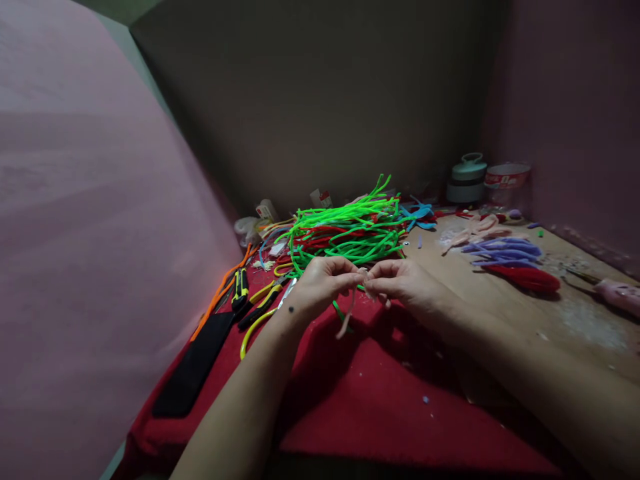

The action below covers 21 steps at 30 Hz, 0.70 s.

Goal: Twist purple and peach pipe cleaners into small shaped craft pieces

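Observation:
Both hands meet over the red cloth, fingertips almost touching. My left hand (327, 283) pinches a pale pink pipe cleaner (346, 322), whose loose end hangs down below the fingers. From the other side my right hand (400, 280) pinches the same pale pink piece near its top, where it looks bent or looped; the fingers hide much of it. Just behind the hands lies a large heap of green pipe cleaners (345, 250) with red ones (320, 236) among them. A short green piece (339, 310) rests on the cloth beneath my left hand.
Yellow-handled pliers (263, 303), a utility knife (241, 287), orange pipe cleaners (220, 293) and a black flat object (195, 367) lie left. At right are purple pipe cleaners (505, 251), a red bundle (525, 279) and a pink-handled tool (617, 293). A lidded container (467, 181) stands behind.

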Each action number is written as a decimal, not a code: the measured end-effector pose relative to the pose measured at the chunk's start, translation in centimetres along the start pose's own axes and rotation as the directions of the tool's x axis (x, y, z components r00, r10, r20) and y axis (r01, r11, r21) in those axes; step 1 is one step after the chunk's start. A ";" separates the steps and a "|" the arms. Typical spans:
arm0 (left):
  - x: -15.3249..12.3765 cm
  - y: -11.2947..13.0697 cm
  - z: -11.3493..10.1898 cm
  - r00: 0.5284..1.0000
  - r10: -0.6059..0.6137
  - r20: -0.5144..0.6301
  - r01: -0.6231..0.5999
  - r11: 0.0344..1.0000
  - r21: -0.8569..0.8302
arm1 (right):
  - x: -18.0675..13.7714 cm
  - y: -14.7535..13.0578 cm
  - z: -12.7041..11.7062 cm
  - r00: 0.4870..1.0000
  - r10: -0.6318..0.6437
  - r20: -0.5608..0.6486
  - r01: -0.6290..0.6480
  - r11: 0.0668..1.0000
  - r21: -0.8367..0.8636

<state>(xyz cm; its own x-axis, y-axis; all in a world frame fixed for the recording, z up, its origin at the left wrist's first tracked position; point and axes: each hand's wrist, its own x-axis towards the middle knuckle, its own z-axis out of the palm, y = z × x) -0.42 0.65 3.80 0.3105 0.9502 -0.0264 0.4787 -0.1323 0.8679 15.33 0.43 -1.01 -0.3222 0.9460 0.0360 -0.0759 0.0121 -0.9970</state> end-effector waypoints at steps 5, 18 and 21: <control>0.0 0.0 0.5 1.000 0.017 -0.020 -0.019 0.998 -0.066 | -0.2 -0.3 0.0 1.000 -0.003 -0.011 0.003 1.000 -0.010; -0.1 -0.1 1.8 0.997 0.011 -0.077 -0.030 0.965 -0.260 | 0.1 -0.1 -0.1 1.000 -0.026 -0.002 0.026 0.995 0.097; -0.3 0.1 1.7 0.999 -0.014 -0.034 0.003 0.946 -0.325 | 0.0 -0.2 -0.1 0.999 -0.038 -0.003 0.038 0.995 0.093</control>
<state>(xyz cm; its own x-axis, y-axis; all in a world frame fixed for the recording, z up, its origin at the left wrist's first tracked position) 0.95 -0.13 3.02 0.2757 0.9610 -0.0221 0.1868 -0.0310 0.9819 15.40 0.45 -0.85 -0.3160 0.9459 0.0732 -0.1755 0.0176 -0.9843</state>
